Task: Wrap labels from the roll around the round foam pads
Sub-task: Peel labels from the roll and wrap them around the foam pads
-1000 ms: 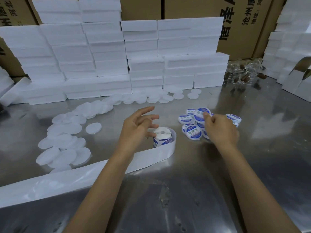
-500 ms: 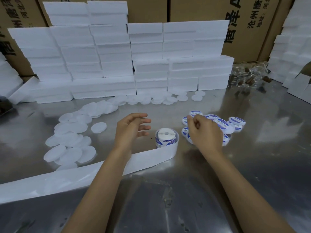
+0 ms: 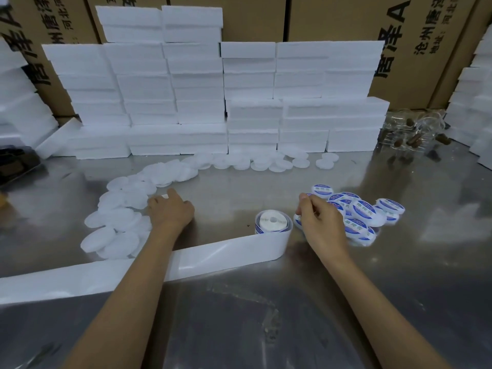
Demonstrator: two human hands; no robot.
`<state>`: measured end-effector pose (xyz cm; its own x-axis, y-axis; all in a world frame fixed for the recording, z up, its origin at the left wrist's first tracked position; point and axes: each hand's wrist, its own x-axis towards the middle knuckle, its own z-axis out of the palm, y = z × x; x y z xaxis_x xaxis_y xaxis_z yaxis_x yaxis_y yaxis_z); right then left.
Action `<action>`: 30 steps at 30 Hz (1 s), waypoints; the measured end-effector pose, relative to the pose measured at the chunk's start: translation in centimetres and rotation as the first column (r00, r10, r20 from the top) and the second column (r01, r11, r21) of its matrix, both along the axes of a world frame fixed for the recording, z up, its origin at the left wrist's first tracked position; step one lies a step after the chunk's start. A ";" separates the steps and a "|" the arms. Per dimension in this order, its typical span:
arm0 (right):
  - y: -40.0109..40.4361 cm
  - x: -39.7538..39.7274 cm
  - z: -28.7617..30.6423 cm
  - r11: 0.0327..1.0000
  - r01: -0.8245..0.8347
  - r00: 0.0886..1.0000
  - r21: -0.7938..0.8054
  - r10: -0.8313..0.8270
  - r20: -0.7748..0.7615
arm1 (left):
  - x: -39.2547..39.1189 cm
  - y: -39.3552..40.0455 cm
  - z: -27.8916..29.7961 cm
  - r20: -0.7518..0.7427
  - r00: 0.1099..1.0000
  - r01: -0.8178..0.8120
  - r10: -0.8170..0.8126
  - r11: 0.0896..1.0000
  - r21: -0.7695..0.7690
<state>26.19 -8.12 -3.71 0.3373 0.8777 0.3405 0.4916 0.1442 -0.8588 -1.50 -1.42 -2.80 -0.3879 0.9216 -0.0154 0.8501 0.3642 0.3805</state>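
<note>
We are fetching a fresh pad: our left hand point(image 3: 170, 211) closes on one from the bare foam pads point(image 3: 117, 222); our right hand point(image 3: 318, 222) pinches something small (unclear what) beside the label roll point(image 3: 272, 221). Next: peel a label.

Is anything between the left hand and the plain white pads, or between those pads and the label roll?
Nothing visible. The left hand already rests at the edge of the unlabelled round white foam pads. Between them and the blue-and-white label roll lies bare steel table. The roll's loose white backing strip trails nearer the person.
</note>
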 end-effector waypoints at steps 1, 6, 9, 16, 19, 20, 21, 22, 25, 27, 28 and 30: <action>0.1 0.1 0.0 1.000 0.002 1.000 -0.005 -0.002 -0.004 | -0.2 0.3 -0.2 -0.011 1.000 -0.003 0.004 1.000 0.030; -0.1 0.0 0.7 0.999 0.027 1.000 0.030 -0.027 -0.014 | 0.3 -0.4 0.0 0.193 0.973 0.067 -0.130 0.951 0.302; -0.8 -0.3 1.7 0.991 0.008 1.000 0.132 -0.007 -0.002 | 3.2 -2.2 1.9 0.290 0.894 0.148 -0.341 0.837 0.527; -2.5 -0.8 4.2 0.934 -0.316 0.919 0.169 0.346 -0.191 | 11.5 -8.7 4.2 0.126 0.687 0.416 -0.716 0.529 0.740; -2.7 -0.5 4.7 0.906 -0.400 0.838 0.137 0.422 -0.346 | 12.7 -9.6 4.7 0.147 0.632 0.429 -0.761 0.502 0.751; -2.6 -0.4 4.8 0.906 -0.407 0.822 0.120 0.420 -0.384 | 12.8 -9.5 5.0 0.215 0.594 0.419 -0.775 0.526 0.740; -2.6 -0.3 4.9 0.903 -0.417 0.806 0.103 0.420 -0.417 | 12.7 -9.3 5.4 0.316 0.529 0.415 -0.788 0.565 0.714; -2.6 -0.2 4.9 0.896 -0.436 0.789 0.088 0.427 -0.441 | 12.5 -9.2 5.7 0.444 0.427 0.419 -0.788 0.608 0.674; -2.6 -0.2 4.8 0.861 -0.503 0.758 0.081 0.484 -0.438 | 12.1 -9.3 5.9 0.681 0.157 0.463 -0.715 0.663 0.589; -2.7 -0.3 4.8 0.852 -0.520 0.773 0.064 0.501 -0.390 | 12.0 -9.2 5.5 0.688 0.127 0.467 -0.715 0.655 0.594; -2.7 -0.3 4.8 0.844 -0.535 0.778 0.045 0.512 -0.364 | 12.0 -9.1 5.3 0.686 0.121 0.457 -0.718 0.654 0.603; -2.7 -0.5 4.8 0.835 -0.551 0.788 -0.002 0.519 -0.331 | 11.9 -8.9 5.1 0.693 0.093 0.416 -0.715 0.660 0.625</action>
